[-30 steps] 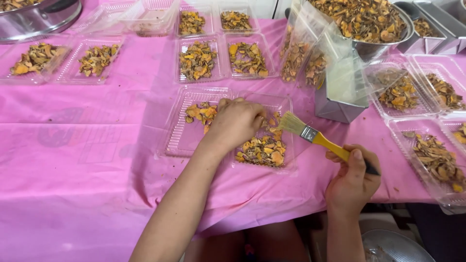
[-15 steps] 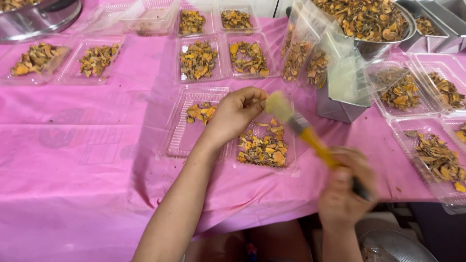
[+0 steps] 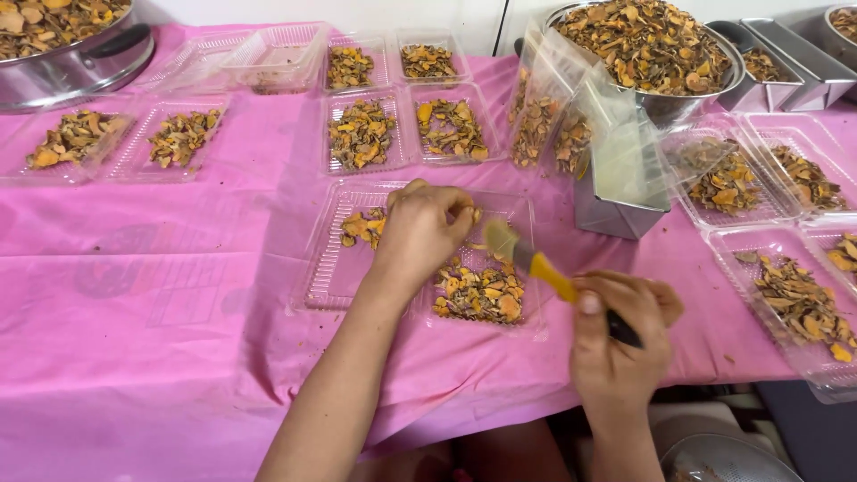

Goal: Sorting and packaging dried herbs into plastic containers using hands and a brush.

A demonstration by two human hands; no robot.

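Brush [image 3: 527, 259] over tray [image 3: 326, 277], metal box [image 3: 620, 210] beside.

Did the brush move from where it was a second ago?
Yes. The brush in the right hand swung left, and its bristles are now over the clear tray close to the left hand; earlier they sat past the tray's right edge.

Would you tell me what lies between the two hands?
In the head view, the brush bristles and dried orange pieces in a clear tray lie between left hand and right hand.
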